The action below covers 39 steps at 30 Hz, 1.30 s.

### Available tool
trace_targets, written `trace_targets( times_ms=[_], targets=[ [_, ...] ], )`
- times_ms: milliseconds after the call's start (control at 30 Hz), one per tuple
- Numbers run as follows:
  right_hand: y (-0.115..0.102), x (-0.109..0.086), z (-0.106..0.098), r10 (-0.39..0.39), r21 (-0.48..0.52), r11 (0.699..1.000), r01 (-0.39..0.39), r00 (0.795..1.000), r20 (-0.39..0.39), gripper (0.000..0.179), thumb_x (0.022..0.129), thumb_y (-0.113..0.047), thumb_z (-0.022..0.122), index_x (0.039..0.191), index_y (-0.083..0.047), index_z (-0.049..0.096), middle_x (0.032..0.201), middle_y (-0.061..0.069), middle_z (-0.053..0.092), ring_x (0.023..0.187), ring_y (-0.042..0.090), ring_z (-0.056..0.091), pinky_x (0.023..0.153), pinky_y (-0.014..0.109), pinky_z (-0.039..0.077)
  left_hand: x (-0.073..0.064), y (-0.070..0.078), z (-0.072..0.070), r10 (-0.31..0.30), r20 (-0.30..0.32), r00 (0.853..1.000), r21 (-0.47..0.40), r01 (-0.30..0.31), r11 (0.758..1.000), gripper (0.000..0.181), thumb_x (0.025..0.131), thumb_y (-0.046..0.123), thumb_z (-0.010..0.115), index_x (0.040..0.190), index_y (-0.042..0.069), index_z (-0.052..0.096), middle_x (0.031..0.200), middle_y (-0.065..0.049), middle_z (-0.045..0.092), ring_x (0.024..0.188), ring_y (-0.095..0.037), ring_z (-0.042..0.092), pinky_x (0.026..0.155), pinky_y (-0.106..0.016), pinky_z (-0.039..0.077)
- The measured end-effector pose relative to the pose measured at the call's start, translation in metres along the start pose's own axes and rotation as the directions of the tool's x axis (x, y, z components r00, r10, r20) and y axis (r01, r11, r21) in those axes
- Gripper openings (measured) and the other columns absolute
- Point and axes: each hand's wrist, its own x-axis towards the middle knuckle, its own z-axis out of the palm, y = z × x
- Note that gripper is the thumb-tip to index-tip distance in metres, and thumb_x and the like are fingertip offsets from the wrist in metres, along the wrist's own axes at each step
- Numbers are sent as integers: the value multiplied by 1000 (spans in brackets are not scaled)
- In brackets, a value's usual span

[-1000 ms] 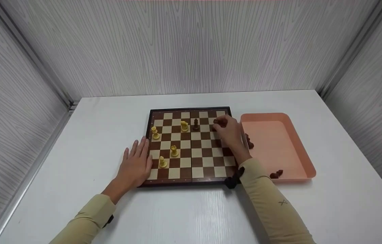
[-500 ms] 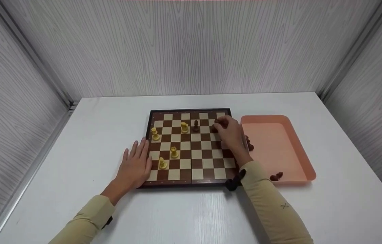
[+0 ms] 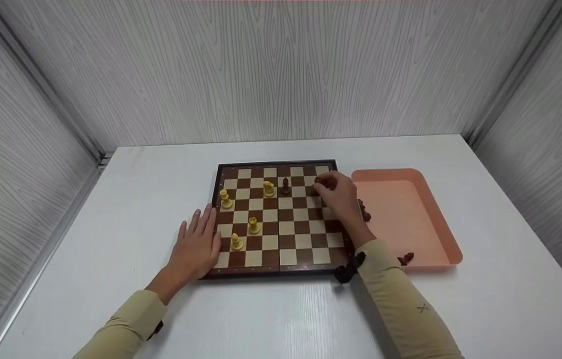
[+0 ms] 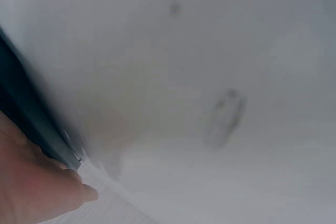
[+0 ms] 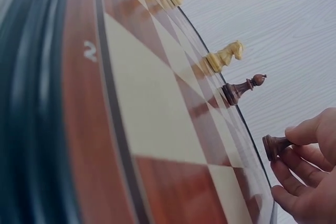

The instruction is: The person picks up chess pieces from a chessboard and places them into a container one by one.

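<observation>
My left hand [image 3: 194,253] lies with fingers extended along the left edge of the chessboard [image 3: 294,257]. Over the board's far right squares, my right hand [image 3: 341,197] pinches a dark chess piece [image 5: 272,147] between thumb and fingers. Its round base shows in the right wrist view, while fingers cover its top. The base looks slightly clear of the board. Left of it stand a dark bishop [image 5: 242,89] and a pale knight [image 5: 226,57], both upright. More pale pieces stand on the left half, among them a tall piece [image 3: 226,199] and a crowned piece [image 3: 254,226].
A pink tray [image 3: 438,219] sits right of the board, under the right forearm's side. Dark chess pieces [image 3: 405,258] lie in it, some near its left wall. A small pale piece [image 3: 236,243] stands near the left hand. A grey panel [image 3: 281,70] rises behind the white table [image 3: 161,169].
The right hand stays over nearly the same squares, still pinching the dark chess piece, with only small shifts. The left hand keeps its place. The whole head view has shifted slightly.
</observation>
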Motion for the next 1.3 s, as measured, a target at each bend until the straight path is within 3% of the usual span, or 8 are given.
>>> trace_targets(
  times_ms=[267,733,933,1167,1300],
  targets=[
    [-1,0,-9,-33,49,998,33,999,-9,21,95,-7,72,115,1,72,108,17,72,95,28,70,83,39,58,0,-1,-1,5,8,1000,-3,-5,1000,63,111,30,30,162,-2,14,170,-19,12,155,-41,10,121,-62,12],
    [-3,-4,-36,-43,13,999,43,999,3,23,96,-11,71,116,0,70,110,15,72,103,28,68,98,44,50,1,-1,-1,-7,6,1000,-8,7,1000,63,111,31,31,163,-2,15,170,-18,11,156,-40,11,122,-61,12],
    [-2,-7,-49,-80,22,997,80,997,-14,23,95,-10,74,114,1,71,110,16,72,103,28,68,93,43,52,1,-1,-1,-13,10,1000,-2,13,1000,63,111,31,30,163,-2,15,170,-18,11,156,-40,10,122,-62,11],
    [0,-9,-65,-107,43,993,107,994,-5,21,95,-10,71,114,1,70,107,16,72,101,27,69,103,44,50,1,0,0,-17,12,1000,-8,17,1000,63,111,32,30,163,-1,14,170,-17,11,156,-40,10,122,-62,10],
    [3,-12,-73,-95,34,995,95,995,-16,21,96,-11,70,115,-1,70,107,14,73,100,27,69,100,44,51,0,-1,0,-16,5,1000,-11,16,1000,63,111,31,31,163,-1,15,170,-17,11,156,-40,10,122,-62,10]
  ],
)
